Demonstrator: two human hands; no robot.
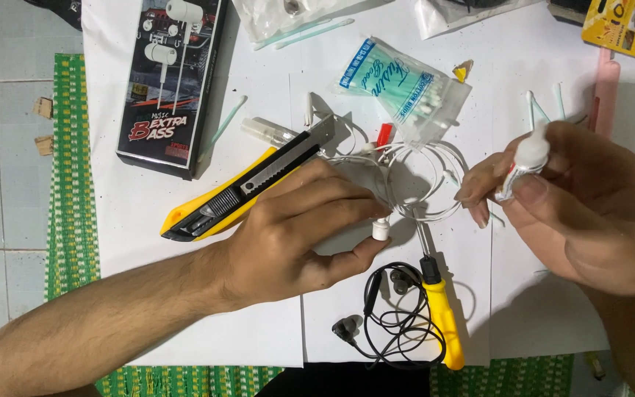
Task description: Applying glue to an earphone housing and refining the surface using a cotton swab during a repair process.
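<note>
The left hand pinches a white earbud above the paper-covered table, beside a yellow utility knife. The right hand grips a small white tube to the right of the tangled white cable.

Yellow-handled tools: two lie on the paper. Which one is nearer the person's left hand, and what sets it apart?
The utility knife, lying just beyond the left hand; it shows a segmented blade, unlike the yellow screwdriver.

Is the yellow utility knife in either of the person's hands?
No: the yellow utility knife lies on the white paper, while the left hand pinches a white earbud and the right hand holds a small white bottle.
</note>
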